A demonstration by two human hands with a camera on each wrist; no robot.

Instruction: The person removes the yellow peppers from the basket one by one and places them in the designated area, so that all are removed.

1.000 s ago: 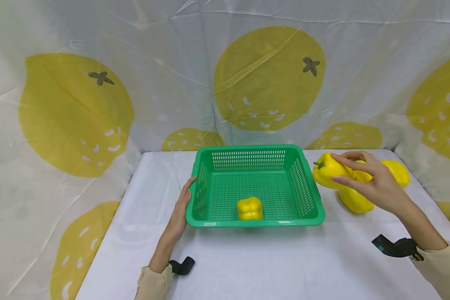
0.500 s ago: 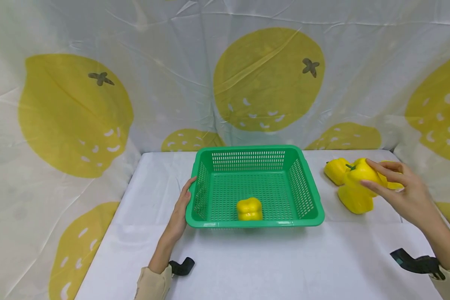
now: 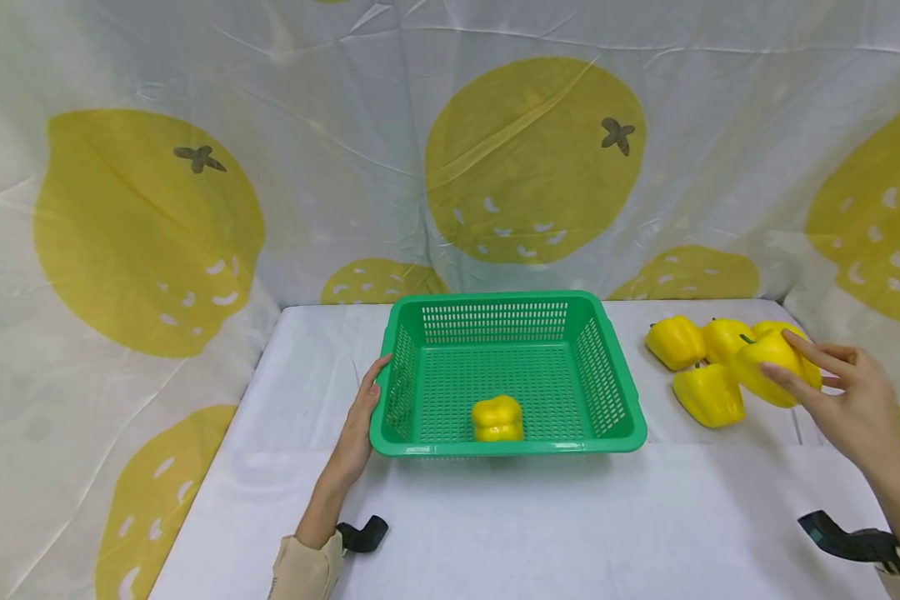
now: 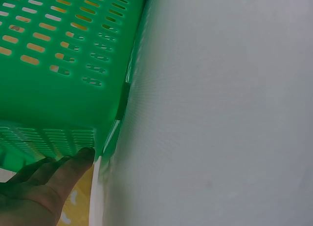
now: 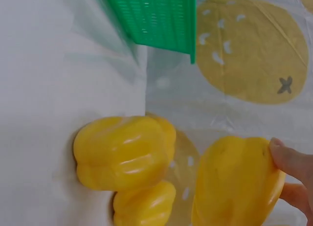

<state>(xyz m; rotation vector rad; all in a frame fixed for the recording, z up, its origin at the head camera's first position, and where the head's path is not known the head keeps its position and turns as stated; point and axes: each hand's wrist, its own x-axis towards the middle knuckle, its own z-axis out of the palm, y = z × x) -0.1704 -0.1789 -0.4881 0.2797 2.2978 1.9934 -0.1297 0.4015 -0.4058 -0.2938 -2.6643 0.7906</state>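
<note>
My right hand (image 3: 847, 392) pinches a yellow bell pepper (image 3: 772, 367) with a green stem between thumb and fingers, at the table's right side. In the right wrist view, the held bell pepper (image 5: 239, 182) hangs beside others. My left hand (image 3: 356, 425) touches the left side of a green plastic basket (image 3: 510, 447). In the left wrist view, its fingers (image 4: 68, 172) lie fairly straight against the perforated wall. One yellow bell pepper (image 3: 497, 418) is inside the basket by its front wall.
Several more yellow bell peppers lie right of the basket, among them a front one (image 3: 708, 396) and a left one (image 3: 675, 342). The one behind the held pepper is partly hidden. A lemon-print cloth (image 3: 330, 167) stands behind the white-covered table (image 3: 495, 525).
My right hand has carried the held bell pepper from near the basket's right rim toward the right, uncovering the peppers on the table. The left hand and basket have stayed in place.
</note>
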